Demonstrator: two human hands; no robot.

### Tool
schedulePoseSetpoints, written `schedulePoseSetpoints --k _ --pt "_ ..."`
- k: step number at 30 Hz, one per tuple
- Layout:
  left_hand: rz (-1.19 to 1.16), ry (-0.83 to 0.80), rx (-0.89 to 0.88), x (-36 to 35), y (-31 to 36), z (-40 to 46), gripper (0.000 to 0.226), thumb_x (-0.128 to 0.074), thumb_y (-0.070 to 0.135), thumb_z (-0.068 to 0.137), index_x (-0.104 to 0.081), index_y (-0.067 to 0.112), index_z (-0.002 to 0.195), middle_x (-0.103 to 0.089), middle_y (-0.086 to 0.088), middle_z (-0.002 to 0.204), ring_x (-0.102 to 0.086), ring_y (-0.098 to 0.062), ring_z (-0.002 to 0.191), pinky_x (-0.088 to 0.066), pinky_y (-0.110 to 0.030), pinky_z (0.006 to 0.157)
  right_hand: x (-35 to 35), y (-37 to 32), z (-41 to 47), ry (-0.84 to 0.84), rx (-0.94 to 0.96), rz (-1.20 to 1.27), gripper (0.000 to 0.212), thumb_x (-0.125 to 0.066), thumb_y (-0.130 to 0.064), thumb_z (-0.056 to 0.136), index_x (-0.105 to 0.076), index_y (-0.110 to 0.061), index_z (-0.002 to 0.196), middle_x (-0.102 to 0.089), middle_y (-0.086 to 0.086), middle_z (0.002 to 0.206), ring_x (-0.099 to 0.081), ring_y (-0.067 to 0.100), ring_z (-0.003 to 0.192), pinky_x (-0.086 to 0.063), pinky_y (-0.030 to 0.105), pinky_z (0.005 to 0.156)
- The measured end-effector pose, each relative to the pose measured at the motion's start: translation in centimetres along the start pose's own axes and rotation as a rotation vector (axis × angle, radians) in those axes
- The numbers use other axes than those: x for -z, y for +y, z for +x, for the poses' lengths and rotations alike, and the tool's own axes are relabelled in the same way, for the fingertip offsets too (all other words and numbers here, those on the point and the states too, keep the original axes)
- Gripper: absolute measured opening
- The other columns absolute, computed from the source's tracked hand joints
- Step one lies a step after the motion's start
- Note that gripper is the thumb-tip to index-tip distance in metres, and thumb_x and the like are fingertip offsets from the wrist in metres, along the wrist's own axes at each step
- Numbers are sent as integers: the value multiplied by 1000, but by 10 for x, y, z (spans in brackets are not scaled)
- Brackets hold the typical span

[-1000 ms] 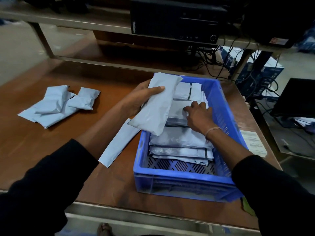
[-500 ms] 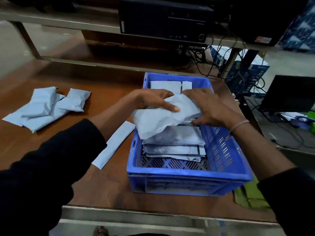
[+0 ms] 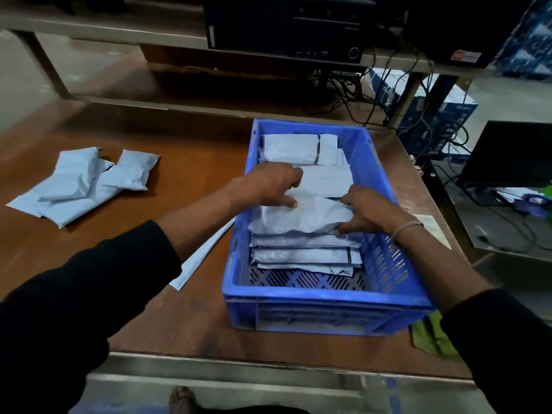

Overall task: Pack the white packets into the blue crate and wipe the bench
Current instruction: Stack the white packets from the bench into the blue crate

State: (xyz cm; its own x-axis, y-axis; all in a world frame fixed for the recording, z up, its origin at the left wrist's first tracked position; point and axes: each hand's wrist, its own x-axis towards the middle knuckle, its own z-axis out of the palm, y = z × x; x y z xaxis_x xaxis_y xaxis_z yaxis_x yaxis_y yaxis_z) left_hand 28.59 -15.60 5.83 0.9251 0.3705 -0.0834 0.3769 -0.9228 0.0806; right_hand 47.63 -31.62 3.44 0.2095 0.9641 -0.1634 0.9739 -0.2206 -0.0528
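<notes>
Right now your left hand and right hand both sit inside the blue crate, fingers curled onto the top white packet, pinching its left and right ends. That packet is puffy and creased, lying across a stack of flatter packets with dark seal strips. More packets lie in a loose pile on the brown bench, well left of the crate, and one flat packet lies just beside its left wall. A green cloth shows at the crate's near right corner. Behind, a black computer case rests on a shelf above tangled cables.
</notes>
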Motion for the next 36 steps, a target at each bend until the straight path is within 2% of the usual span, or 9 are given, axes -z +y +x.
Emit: schedulePoseSetpoints --k 3,7,14,17,20,25,28,32,36 --pt "74 -7 -59 -8 5 -5 44 -73 39 92 -57 17 128 -59 -8 126 -60 -31 112 -51 -42 84 -6 -3 1 3 -53 -56 77 -83 -59 66 -61 -12 124 -53 13 122 -57 34 111 -50 42 92" --pt "82 -90 -85 -15 14 -12 47 -73 37 93 -56 21 133 -54 -8 129 -59 -30 113 -50 -41 82 -8 -7 -2 153 36 -102 79 -85 -60 60 -64 -14 121 -55 13 115 -57 38 100 -51 48 85" --pt "67 -160 -55 -24 22 -14 55 -77 26 90 -52 20 138 -50 -12 133 -59 -32 112 -42 -36 74 -12 -24 -7 110 59 -5 68 -87 -35 71 -61 -19 132 -51 14 124 -55 36 104 -50 41 87" --pt "33 -153 -53 -22 19 -16 57 -77 29 90 -51 20 140 -51 -12 132 -59 -32 113 -50 -40 82 -6 -21 -10 103 72 31 69 -89 -34 70 -62 -19 132 -51 15 121 -56 36 103 -50 42 89" --pt "-50 -45 -72 -14 12 -26 55 -75 33 91 -54 19 140 -54 -10 130 -58 -29 115 -51 -44 92 9 -25 -12 127 89 91 67 -90 -29 69 -63 -19 130 -52 12 117 -58 29 94 -51 40 87" --pt "-336 365 -41 -4 -21 -52 37 -70 32 95 -64 16 128 -64 -5 124 -61 -20 110 -47 -29 91 43 -59 -1 278 139 238 48 -87 -18 74 -69 -18 118 -60 6 106 -64 21 74 -55 41 83" --pt "-540 512 75 -11 -56 -71 29 -70 30 89 -71 14 113 -69 -5 111 -67 -20 101 -56 -41 89 58 -98 16 330 155 363 35 -83 -25 80 -71 -21 113 -66 -2 101 -66 18 76 -54 33 79" --pt "-699 512 257 -22 -115 -113 27 -73 27 91 -72 8 110 -74 -7 109 -71 -20 101 -59 -39 87 61 -159 55 302 189 597 27 -81 -35 82 -73 -25 106 -71 -9 86 -66 12 74 -52 28 73" --pt "-773 460 424 -48 -182 -163 21 -76 23 91 -73 11 109 -75 -4 105 -71 -17 87 -60 -43 86 54 -226 99 159 265 495 34 -82 -36 81 -73 -22 110 -69 -10 84 -61 -1 70 -50 20 73"
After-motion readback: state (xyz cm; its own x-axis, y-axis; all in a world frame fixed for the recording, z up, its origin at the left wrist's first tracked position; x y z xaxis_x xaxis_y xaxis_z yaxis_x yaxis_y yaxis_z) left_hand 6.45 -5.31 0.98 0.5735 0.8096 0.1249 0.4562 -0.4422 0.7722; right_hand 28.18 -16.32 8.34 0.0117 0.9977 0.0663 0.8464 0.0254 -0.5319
